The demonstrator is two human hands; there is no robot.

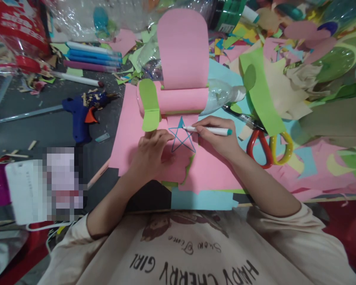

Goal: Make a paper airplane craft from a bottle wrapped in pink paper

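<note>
A white marker (215, 130) with a teal end is gripped in my right hand (218, 136), its tip touching a star outline (182, 138) on pink paper. The star's top point is filled with teal. My left hand (152, 152) rests on the pink paper (173, 170) just left of the star, fingers bent and thumb apart, with nothing in it. Just beyond lies a clear plastic bottle (221, 95) on its side, wrapped in pink paper (182, 101). A rounded pink panel (183, 47) rises from it, and a green strip (150, 105) is on its left end.
To the left are a blue glue gun (81, 114) and several markers (91, 57). Scissors with red and yellow handles (269, 148) lie at the right near a green paper strip (264, 91). A red-labelled bottle (20, 31) and paper scraps (302, 51) crowd the back.
</note>
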